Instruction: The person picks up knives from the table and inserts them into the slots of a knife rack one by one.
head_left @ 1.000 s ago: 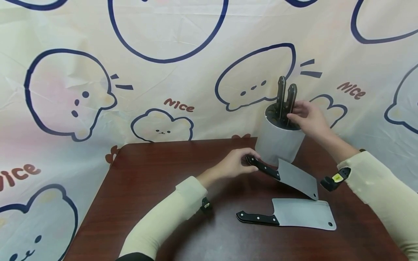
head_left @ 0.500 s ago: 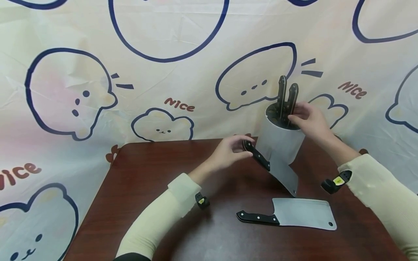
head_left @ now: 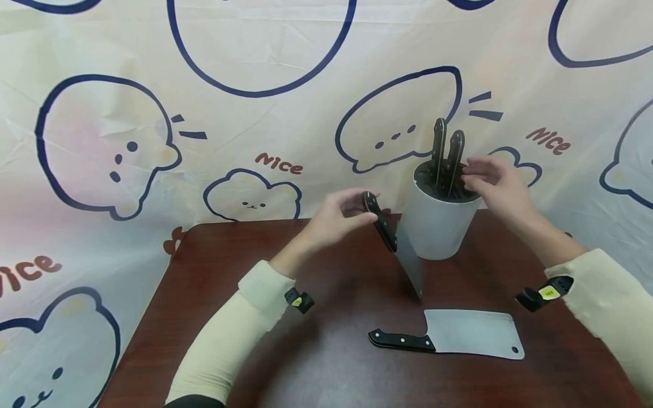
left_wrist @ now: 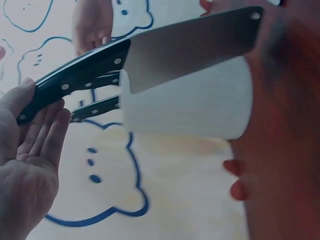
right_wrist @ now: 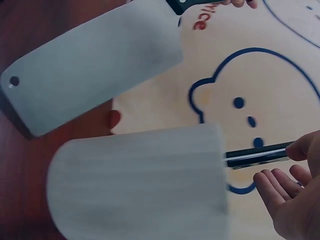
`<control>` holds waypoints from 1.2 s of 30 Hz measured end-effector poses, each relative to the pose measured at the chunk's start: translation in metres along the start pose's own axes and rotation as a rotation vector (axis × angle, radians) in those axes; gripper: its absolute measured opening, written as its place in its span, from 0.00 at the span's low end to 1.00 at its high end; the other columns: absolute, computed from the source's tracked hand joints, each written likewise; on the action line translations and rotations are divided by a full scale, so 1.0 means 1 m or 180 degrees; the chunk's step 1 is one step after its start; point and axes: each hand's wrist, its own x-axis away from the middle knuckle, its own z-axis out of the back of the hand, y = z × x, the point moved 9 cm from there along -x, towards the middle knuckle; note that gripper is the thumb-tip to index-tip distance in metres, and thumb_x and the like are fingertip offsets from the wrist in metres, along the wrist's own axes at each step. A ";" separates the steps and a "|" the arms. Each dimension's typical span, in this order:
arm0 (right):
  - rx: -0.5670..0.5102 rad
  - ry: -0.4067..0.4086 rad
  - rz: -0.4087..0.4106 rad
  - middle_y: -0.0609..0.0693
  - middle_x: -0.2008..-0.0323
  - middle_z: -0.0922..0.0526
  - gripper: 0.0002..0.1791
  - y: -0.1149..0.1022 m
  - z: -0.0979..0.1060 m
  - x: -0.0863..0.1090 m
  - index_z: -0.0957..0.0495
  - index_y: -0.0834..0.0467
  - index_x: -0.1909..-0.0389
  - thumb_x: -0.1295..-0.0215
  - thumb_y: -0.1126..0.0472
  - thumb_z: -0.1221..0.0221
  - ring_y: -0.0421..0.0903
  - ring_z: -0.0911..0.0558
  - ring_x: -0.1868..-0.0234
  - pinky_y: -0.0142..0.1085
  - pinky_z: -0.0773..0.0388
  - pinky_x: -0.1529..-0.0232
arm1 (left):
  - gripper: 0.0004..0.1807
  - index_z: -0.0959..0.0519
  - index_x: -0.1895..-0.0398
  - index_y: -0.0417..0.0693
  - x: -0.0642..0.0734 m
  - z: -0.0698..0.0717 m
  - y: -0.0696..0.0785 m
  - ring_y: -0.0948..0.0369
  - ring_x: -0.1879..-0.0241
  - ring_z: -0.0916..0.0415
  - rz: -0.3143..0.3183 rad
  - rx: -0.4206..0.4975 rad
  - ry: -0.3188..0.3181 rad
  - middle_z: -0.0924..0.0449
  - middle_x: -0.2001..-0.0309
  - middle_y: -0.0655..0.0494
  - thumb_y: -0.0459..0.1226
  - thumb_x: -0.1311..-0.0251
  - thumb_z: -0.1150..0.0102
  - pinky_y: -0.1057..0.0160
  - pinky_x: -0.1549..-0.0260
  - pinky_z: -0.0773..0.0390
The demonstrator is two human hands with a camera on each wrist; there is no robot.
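Observation:
My left hand (head_left: pixel 334 220) holds a cleaver (head_left: pixel 410 260) by the end of its black, riveted handle. Its blade slants down to the right, tip low over the table, left of a white cylindrical knife holder (head_left: pixel 439 235). In the left wrist view the cleaver's broad blade (left_wrist: pixel 190 47) overlaps the holder. My right hand (head_left: pixel 502 187) is at the holder's right rim, fingers loosely bent beside the black knife handles (head_left: pixel 455 161) standing in it. A second cleaver (head_left: pixel 474 334) lies flat in front, handle to the left.
The dark red-brown wooden table (head_left: pixel 229 317) backs onto a cream cloth (head_left: pixel 265 130) with cartoon drawings. The holder stands near the table's back edge, on the right.
My left hand has moved left and up with the cleaver, whose blade has swung steeper and away from the holder's front. My right hand has drawn slightly right, off the knife handles.

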 end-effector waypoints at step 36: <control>-0.0994 -0.0489 0.0985 0.54 0.43 0.18 0.25 -0.106 -0.050 0.038 0.28 0.54 0.31 0.28 0.61 0.38 0.43 0.18 0.43 0.27 0.23 0.45 | 0.26 0.25 0.37 0.44 -0.018 0.066 0.079 0.54 0.52 0.18 -0.0041 -0.0253 0.0506 0.16 0.50 0.47 0.33 0.37 0.31 0.56 0.50 0.21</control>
